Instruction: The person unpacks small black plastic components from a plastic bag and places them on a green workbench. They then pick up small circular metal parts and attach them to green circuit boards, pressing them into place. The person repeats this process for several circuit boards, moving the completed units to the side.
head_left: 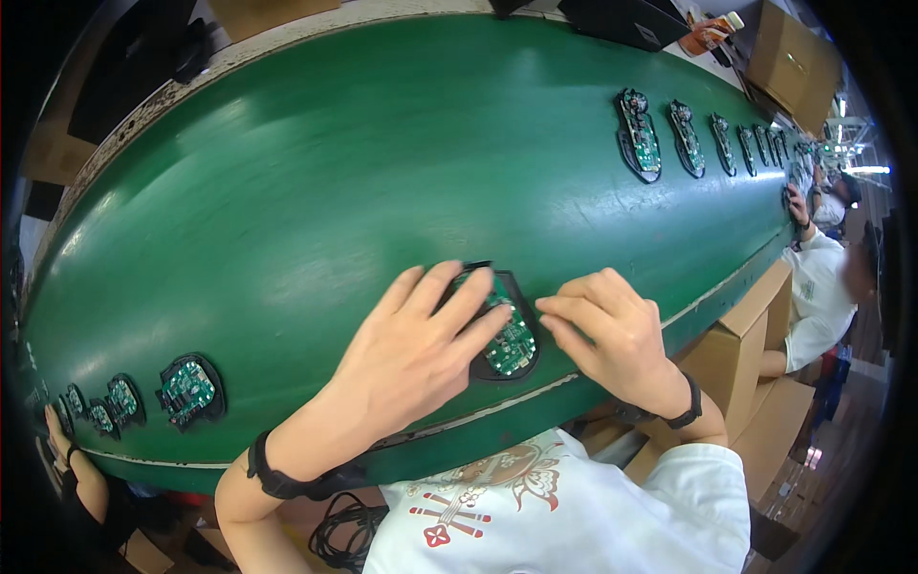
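Near the front edge of a green work surface point(382, 191) lies a green circuit board in a black casing point(514, 349). My left hand point(406, 344) reaches over its left side, with the fingers curled at the far end and the thumb on the board, holding it. Part of the board is hidden beneath those fingers. Just right of the casing, my right hand point(612, 335) is closed in a pinch, a little apart from it. Whatever may be between its fingertips is too small to make out.
Similar circuit boards in casings stand in a row at the far right point(641, 139) and at the left point(191, 387). Cardboard boxes point(732, 368) stand beside my right arm. People sit at both ends. A bottle point(710, 34) stands beyond the far edge.
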The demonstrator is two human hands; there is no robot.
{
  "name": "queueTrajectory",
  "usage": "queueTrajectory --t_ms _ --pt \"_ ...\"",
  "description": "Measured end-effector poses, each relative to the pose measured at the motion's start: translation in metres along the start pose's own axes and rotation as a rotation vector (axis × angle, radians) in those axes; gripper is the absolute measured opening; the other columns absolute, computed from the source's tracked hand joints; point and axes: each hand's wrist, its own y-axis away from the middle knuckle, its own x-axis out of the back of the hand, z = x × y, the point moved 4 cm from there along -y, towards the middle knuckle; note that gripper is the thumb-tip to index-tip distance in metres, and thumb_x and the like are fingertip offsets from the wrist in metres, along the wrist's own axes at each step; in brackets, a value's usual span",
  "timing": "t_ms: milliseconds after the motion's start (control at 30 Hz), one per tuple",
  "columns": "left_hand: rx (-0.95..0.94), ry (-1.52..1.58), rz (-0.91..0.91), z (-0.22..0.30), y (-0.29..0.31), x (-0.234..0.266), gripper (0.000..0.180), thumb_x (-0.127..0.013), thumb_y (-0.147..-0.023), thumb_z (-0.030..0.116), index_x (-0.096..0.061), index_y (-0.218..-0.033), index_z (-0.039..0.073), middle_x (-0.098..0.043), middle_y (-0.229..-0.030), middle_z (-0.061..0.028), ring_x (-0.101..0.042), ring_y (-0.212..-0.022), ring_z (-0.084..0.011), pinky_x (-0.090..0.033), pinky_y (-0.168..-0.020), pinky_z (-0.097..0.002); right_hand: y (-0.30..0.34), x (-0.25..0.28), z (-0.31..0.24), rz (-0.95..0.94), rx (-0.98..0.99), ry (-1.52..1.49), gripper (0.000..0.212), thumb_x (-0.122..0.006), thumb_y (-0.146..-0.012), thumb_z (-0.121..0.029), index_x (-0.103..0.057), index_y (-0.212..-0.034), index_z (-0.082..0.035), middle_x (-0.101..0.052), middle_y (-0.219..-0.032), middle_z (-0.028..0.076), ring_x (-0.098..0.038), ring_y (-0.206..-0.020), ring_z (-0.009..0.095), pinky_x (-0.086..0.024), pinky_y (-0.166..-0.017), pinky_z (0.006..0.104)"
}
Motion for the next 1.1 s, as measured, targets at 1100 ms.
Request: queueTrajectory --t_ms 1100 --pt "0.029 -0.130 0.042 -0.004 0.021 0.001 0.046 -0.062 -0.083 0.011 -0.069 -0.125 0.027 -0.056 -0.116 -0.0089 -0.053 -0.093 -0.0252 -0.045 -0.082 -0.0385 0.001 -0.028 -0.007 -0.050 0.014 -0.241 0.019 -0.084 -0.066 -0.002 -0.076 -0.083 -0.006 -0.065 -0.078 0.001 -0.058 -0.067 0.017 -0.044 -0.044 0.0286"
